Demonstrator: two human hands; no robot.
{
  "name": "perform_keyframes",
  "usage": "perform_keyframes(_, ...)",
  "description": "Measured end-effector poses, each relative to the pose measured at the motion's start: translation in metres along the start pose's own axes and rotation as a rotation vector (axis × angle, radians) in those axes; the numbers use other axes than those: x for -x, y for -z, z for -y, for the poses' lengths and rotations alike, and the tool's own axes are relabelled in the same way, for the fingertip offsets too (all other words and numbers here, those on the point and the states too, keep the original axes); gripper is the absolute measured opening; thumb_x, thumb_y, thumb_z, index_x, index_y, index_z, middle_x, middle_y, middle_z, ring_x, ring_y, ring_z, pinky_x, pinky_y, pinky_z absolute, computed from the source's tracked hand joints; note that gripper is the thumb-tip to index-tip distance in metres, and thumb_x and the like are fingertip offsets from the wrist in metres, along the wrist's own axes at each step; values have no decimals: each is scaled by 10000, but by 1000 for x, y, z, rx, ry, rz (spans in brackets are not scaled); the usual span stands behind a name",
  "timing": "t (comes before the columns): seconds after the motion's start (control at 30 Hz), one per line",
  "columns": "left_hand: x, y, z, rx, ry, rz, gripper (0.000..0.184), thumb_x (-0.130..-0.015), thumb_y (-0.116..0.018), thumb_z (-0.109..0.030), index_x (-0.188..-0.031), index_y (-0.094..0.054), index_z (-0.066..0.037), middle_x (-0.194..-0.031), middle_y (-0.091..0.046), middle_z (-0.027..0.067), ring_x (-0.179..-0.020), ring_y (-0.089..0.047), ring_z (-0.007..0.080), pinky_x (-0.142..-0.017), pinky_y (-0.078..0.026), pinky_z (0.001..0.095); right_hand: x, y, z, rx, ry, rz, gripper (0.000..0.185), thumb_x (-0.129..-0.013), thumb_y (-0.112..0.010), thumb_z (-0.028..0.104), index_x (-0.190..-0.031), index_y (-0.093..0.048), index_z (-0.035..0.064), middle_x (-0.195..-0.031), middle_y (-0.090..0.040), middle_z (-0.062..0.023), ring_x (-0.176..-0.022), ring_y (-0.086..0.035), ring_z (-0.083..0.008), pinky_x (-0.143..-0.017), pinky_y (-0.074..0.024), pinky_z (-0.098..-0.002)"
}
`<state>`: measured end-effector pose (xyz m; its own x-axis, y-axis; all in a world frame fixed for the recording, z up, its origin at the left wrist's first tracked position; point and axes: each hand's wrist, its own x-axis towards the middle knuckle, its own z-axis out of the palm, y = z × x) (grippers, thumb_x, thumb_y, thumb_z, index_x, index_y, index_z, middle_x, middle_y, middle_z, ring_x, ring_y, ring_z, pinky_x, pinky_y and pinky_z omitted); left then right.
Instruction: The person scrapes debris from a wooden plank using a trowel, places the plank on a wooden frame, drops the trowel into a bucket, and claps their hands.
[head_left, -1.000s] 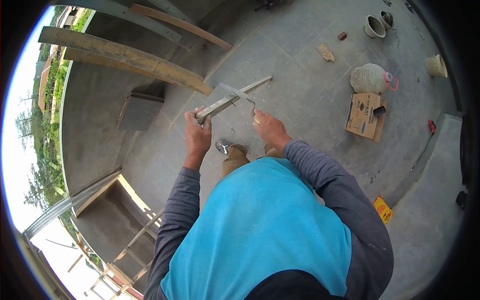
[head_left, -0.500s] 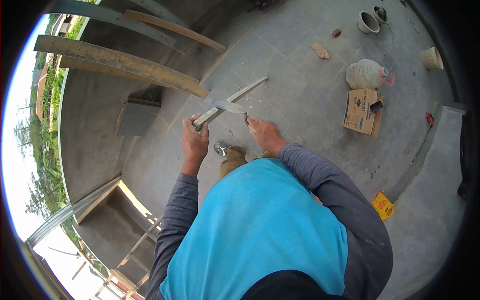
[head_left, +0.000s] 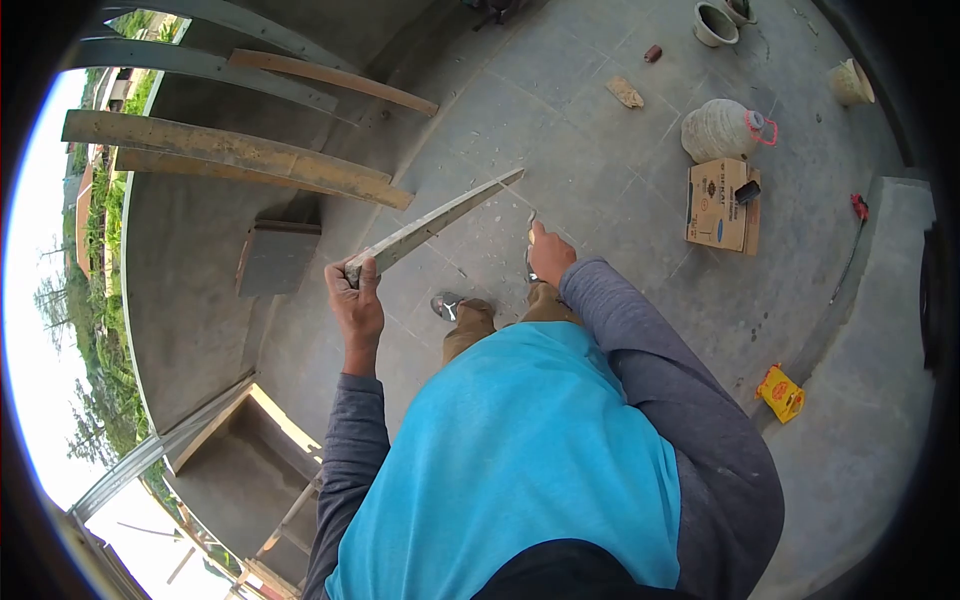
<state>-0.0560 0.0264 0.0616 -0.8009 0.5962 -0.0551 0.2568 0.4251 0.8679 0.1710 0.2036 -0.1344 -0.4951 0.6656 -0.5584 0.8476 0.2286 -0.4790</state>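
My left hand is closed round the near end of a long, pale, mortar-stained wooden strip, which points away from me and up to the right over the floor. My right hand grips the handle of a trowel. Only a bit of the trowel's handle and bent metal neck shows clearly; its blade is hard to make out at this angle. Trowel and strip are apart, with the right hand to the right of the strip.
Several boards lean at the upper left. A cardboard box stands on the tiled floor beside a round, rope-handled jug. Buckets stand farther back. A yellow packet lies at the right, near a low ledge.
My left hand has moved left and toward me with the strip. The trowel blade, which lay across the strip, has come off it, and my right hand has shifted right and slightly away from me.
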Motion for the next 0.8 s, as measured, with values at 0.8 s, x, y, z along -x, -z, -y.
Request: perform_keyframes(0.8, 35, 40, -2, 461, 532, -268, 384, -978, -599, -385, -1088, -417, -65, -1041, -571, 124, -896, -669, 261, -742, -622, 417, 0, -27, -94, -483, -316, -89, 548, -862, -572, 349, -1305, -474, 42, -1210, -614, -278, -1113, -594, -451, -950, -474, -471)
